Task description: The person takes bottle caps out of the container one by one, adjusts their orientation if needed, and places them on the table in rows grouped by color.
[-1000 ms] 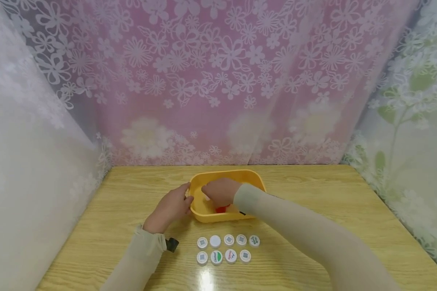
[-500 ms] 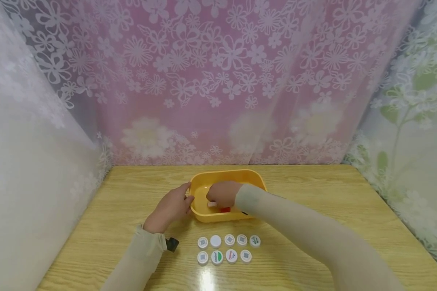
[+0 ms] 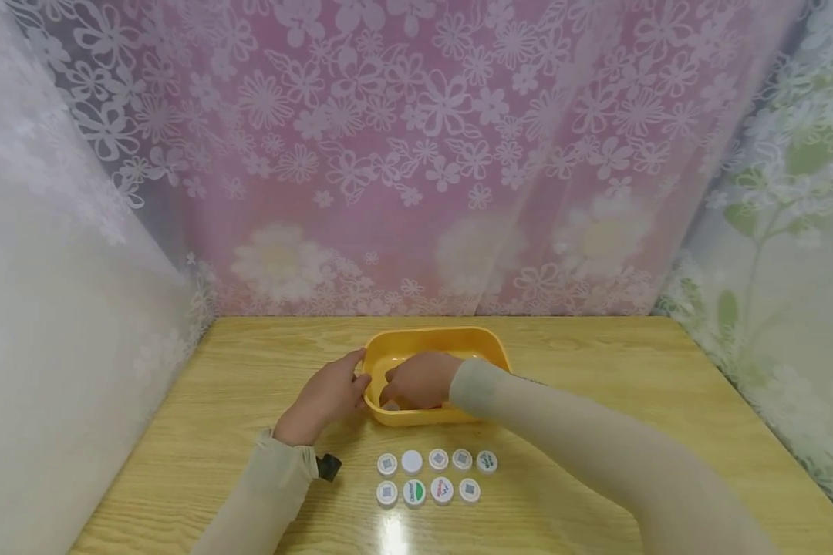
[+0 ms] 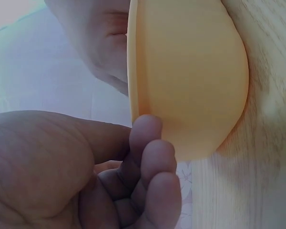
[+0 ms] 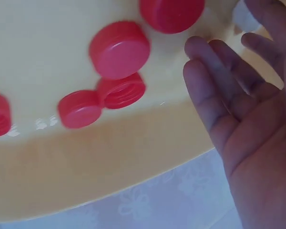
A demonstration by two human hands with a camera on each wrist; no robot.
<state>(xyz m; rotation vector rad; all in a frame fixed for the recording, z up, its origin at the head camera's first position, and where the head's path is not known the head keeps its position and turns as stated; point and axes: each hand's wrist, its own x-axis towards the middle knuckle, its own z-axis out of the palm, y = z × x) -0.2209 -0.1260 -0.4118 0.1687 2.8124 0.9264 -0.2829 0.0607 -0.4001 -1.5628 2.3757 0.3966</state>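
Observation:
My left hand point(image 3: 326, 397) holds the left rim of a yellow plastic basin point(image 3: 416, 418); in the left wrist view its thumb and fingertips pinch the basin wall point(image 4: 190, 71). Inside the basin is my right hand point(image 3: 422, 380), its fingers extended loosely. A white bottle cap point(image 3: 391, 405) lies at its fingertips near the front left corner. In the right wrist view this white cap point(image 5: 245, 19) is partly hidden behind a finger, and several red bottle caps point(image 5: 120, 50) lie beside the hand point(image 5: 257, 109) on the basin floor.
In front of the basin, white bottle caps lie in two rows on the wooden table point(image 3: 250, 362), the back row including a plain cap point(image 3: 412, 462) and the front row a green-marked cap point(image 3: 414, 492). Flowered curtains point(image 3: 416, 154) enclose the table at the back and sides.
Within the basin my right hand has shifted left and toward the front, its fingers spreading out. The white cap appears farther left and nearer the front wall. My left hand stays on the rim.

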